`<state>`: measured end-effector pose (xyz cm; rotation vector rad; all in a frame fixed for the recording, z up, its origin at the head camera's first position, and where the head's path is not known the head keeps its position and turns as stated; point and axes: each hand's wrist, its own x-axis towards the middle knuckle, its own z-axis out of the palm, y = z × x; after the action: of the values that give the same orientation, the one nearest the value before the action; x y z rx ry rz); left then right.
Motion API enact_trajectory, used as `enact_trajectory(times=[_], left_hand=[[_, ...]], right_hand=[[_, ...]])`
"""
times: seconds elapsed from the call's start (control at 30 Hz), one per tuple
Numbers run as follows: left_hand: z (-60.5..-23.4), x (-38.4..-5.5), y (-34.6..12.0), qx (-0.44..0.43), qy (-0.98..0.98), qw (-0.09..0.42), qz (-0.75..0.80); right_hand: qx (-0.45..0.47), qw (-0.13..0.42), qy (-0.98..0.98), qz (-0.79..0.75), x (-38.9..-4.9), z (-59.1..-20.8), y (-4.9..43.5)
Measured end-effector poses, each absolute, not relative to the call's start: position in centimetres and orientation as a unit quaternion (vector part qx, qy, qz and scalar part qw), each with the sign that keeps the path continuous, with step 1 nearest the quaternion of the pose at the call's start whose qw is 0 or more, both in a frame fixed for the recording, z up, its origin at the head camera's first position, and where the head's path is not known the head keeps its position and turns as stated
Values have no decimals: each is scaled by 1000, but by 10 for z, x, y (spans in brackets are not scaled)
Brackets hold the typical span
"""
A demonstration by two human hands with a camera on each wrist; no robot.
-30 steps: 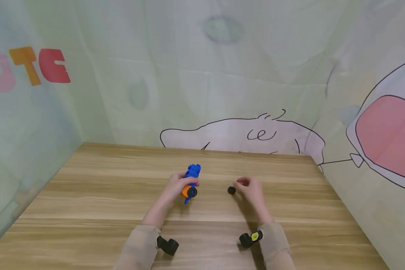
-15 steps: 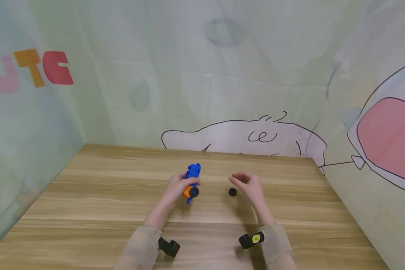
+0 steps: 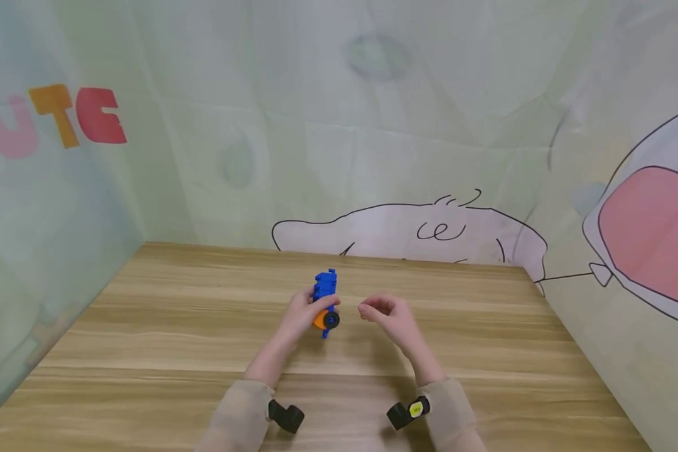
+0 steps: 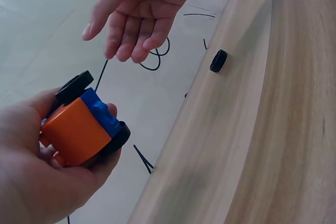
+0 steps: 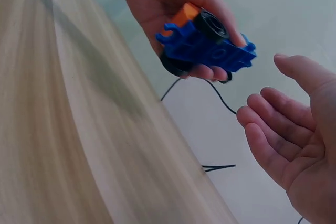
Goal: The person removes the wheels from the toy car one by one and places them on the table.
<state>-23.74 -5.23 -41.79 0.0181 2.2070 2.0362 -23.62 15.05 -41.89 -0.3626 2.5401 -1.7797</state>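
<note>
The left hand [image 3: 301, 315] gripped a blue-and-orange toy car [image 3: 325, 285], holding it above the wood-grain table [image 3: 175, 339]. Near it hung the right hand [image 3: 394, 321], thumb apart from its loosely bent fingers. A loose black toy wheel [image 4: 218, 61] (visible from the left wrist) lay on the table, before a cartoon-printed backdrop [image 3: 294, 138].

On the wooden table [image 3: 175, 326] lies a black wheel [image 4: 218, 61], below and apart from the fingers [image 4: 129, 36] of the right hand [image 3: 392, 320].
</note>
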Motion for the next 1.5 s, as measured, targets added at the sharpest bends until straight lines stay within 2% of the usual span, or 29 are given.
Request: enact_trajectory(times=[0.23, 0.47, 0.67, 1.1, 1.5], left_hand=[[-423, -238, -49, 37, 717, 60, 693], [-422, -236, -47, 56, 726, 57, 683], [-423, -239, -46, 65, 727, 56, 681], [-424, -239, -44, 84, 736, 75, 668], [-426, -239, -41, 88, 746, 65, 657]], right_hand=[[-175, 60, 812, -554, -233, -424, 138], [-218, 84, 809, -539, -231, -427, 132], [-245, 89, 819, -512, -225, -417, 126], [-280, 87, 820, -491, -233, -433, 128], [-271, 103, 814, -504, -232, -432, 128]])
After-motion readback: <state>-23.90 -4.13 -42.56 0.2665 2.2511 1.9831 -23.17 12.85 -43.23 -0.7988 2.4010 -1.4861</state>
